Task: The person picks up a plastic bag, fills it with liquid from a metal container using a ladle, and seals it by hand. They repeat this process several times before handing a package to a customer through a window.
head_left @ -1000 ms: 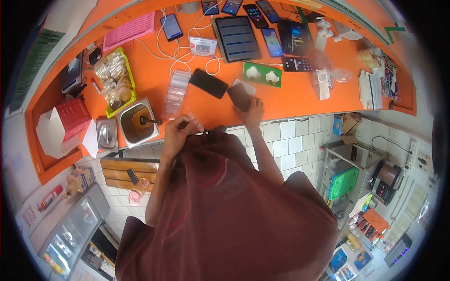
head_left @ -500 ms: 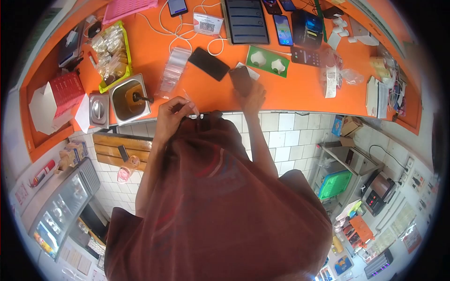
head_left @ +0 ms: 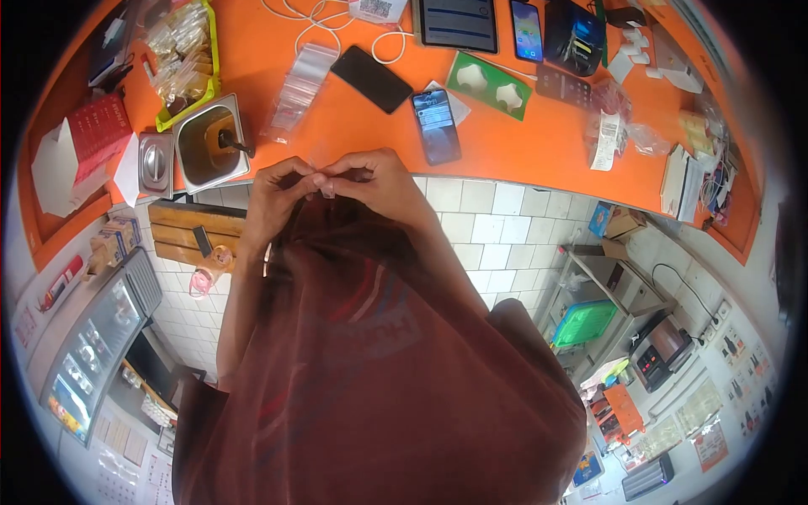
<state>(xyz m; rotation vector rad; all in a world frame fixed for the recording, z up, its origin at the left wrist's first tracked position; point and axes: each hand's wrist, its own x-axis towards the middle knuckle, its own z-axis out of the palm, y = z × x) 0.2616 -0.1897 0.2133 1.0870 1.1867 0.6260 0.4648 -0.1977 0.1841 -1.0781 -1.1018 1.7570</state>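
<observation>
Both hands meet in front of the brown shirt, at the counter's near edge. A small clear plastic bag [head_left: 328, 190] is pinched between their fingertips. My left hand [head_left: 280, 192] is closed on its left side, and my right hand [head_left: 380, 183] is closed on the right. Just beyond them lies a pile of clear plastic bags [head_left: 301, 91]. A black phone [head_left: 372, 79] rests right of the pile. Nearer to my right hand, a phone with a lit screen [head_left: 436, 126] lies partly over a white paper.
On the orange counter [head_left: 539, 151] are a steel container [head_left: 210, 147] of brown contents, its lidded neighbour [head_left: 156, 164], a yellow-green tray [head_left: 187, 63] of small packets, a green card [head_left: 490, 86], a tablet [head_left: 457, 23] and white cables. A receipt [head_left: 606, 143] lies at right.
My right hand has left the phone on the counter and come across to my left hand, where both now pinch the small bag. The phone's screen has lit up. The view has shifted.
</observation>
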